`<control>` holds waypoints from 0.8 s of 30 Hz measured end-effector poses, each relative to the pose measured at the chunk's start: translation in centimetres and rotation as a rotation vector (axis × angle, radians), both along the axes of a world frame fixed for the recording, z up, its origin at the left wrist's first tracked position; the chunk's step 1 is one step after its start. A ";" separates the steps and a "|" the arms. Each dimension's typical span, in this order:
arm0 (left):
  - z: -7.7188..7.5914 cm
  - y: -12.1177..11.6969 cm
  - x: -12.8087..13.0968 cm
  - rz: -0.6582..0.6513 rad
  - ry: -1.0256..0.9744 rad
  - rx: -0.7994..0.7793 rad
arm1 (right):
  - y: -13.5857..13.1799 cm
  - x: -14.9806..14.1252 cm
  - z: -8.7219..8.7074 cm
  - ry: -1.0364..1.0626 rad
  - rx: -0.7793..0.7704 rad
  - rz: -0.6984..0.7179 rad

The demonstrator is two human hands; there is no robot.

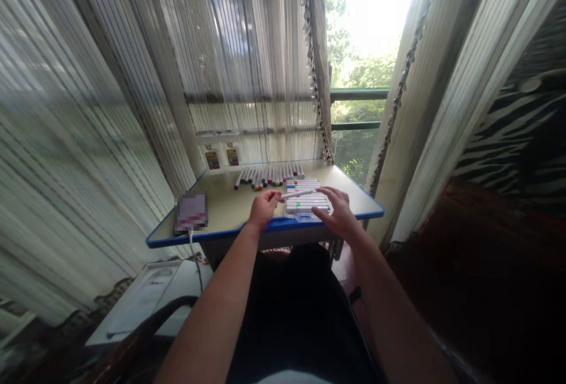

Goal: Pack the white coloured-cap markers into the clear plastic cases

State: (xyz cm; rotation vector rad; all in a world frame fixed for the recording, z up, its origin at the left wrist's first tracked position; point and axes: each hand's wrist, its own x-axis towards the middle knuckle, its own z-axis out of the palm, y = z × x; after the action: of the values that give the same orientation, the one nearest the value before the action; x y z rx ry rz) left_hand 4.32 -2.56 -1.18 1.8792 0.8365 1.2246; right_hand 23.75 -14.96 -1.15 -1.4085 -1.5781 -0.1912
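Head view: left hand (pixel 264 208) pinches a white marker (pixel 297 193) in a narrow grip, its barrel pointing across toward the right hand (pixel 335 212). That hand is spread wide over a stack of white markers (pixel 307 201) near the front edge of the blue-edged desk (pixel 216 195); I can't tell from here whether it touches the held marker. A loose row of colour-capped markers (pixel 269 176) lies along the desk's back edge. Risks I'd flag: round barrels roll, so one bump could send the row or a dropped marker off the edge, and pressure from the right hand could slide the stack. A tug on the white cable (pixel 194 251) could also drag the blurred-out block (pixel 190 213) over the left edge.
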 end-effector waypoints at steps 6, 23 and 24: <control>1.1 -1.5 0.0 -0.205 0.014 -0.038 | 1.0 0.5 2.0 -0.098 -0.090 0.131; 1.0 -1.5 0.0 -0.221 0.296 0.118 | 0.9 4.3 -1.5 0.220 -0.153 0.148; 1.0 -1.5 0.0 -0.217 0.312 0.135 | 0.9 4.3 -1.4 0.208 -0.155 0.158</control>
State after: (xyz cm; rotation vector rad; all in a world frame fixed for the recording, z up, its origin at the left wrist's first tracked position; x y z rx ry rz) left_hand 4.35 -4.07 -0.20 2.2434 0.6985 0.8870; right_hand 28.07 -14.09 -2.57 -1.3651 -1.5469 0.1703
